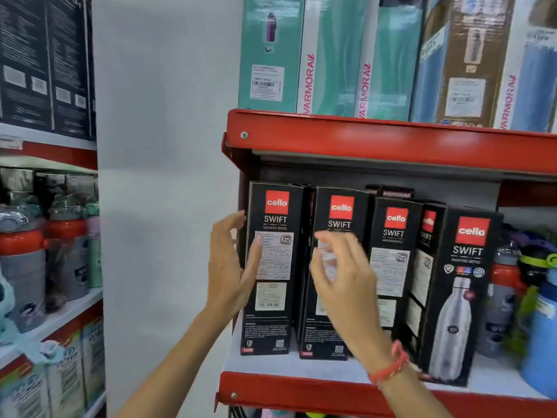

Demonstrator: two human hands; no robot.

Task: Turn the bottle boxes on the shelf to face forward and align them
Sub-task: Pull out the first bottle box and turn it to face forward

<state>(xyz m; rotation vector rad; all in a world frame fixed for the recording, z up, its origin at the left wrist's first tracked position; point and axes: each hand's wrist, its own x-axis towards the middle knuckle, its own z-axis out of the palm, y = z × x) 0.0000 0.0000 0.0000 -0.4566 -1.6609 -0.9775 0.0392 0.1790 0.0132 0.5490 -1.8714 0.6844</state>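
Several tall black Cello Swift bottle boxes stand on the red-edged shelf (301,387). The leftmost box (272,267), the second box (331,333) and the third box (391,254) show their label sides. The rightmost box (461,297) shows its bottle picture and stands nearer the shelf edge, slightly angled. My left hand (230,267) lies open against the left edge of the leftmost box. My right hand (343,279), with a red wrist thread, hovers with fingers spread in front of the second box; whether it touches is unclear because of blur.
Loose bottles (506,297) crowd the shelf to the right of the boxes. Teal and blue boxes (331,55) fill the shelf above. A second rack on the left holds red-capped bottles (24,260) and dark boxes. A white wall (168,146) separates the racks.
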